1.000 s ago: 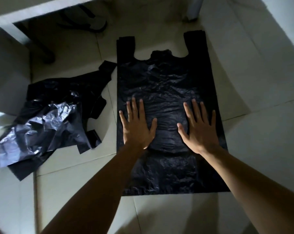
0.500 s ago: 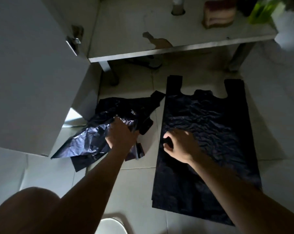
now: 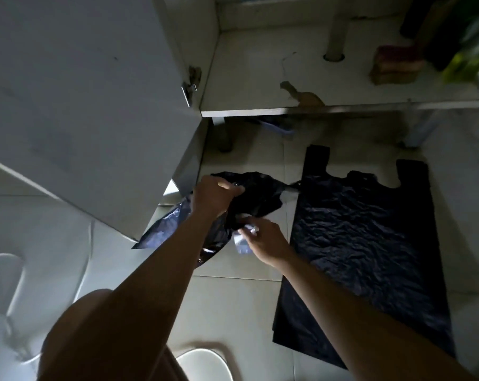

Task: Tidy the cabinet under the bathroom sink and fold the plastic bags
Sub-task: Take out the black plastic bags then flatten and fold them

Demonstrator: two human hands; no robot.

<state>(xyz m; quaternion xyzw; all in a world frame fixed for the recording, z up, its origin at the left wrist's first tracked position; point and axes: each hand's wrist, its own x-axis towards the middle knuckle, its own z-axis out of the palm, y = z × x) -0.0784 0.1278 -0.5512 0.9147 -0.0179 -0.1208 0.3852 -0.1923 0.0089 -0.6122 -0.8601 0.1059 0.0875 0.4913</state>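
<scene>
While gripping the crumpled bag [image 3: 257,193] up top with the left hand [image 3: 216,193] and pinching a lower fold with the right hand [image 3: 263,240], just left of the flat bag [image 3: 364,243] on the floor [image 3: 232,298], had zero bags folded yet and the open cabinet [image 3: 315,108] left to sort, by the looks of it.

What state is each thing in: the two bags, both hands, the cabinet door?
flat bag, spread out on the floor, not folded.
crumpled bag, bunched up, held by both hands.
left hand, grips the crumpled bag.
right hand, pinches the crumpled bag lower down.
cabinet door, swung open.
</scene>
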